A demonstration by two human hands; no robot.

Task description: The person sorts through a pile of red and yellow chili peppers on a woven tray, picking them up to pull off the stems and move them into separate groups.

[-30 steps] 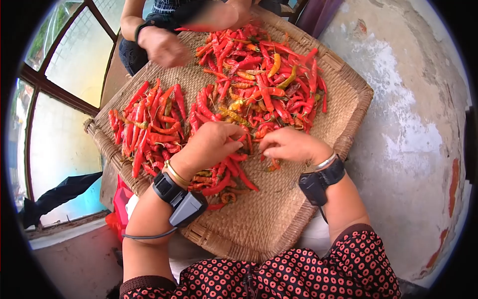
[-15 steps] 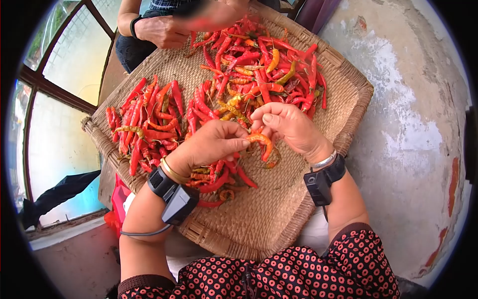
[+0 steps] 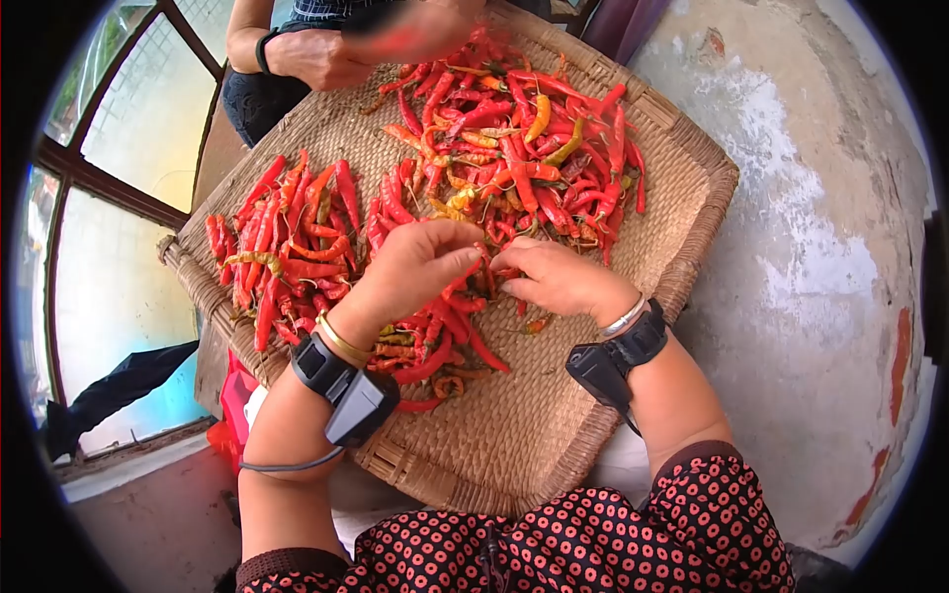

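My left hand is closed in a pinch over the middle of the woven tray. At its fingertips shows a bit of a red chili pepper, mostly hidden by the fingers. Close beside it, my right hand has its thumb and fingers bent together over the chilies; what they grip, if anything, is hidden. A small orange-green chili lies on the weave just below the right hand. Under and left of my left hand lies a heap of red chilies.
Another red heap lies at the tray's left, and a large mixed heap at its far side. Across the tray, a co-worker's hand is over the far edge. A window stands left, a wall right.
The curled orange chili held between my hands is no longer visible there. My right hand has come down and turned inward; my left hand has shifted slightly up and left.
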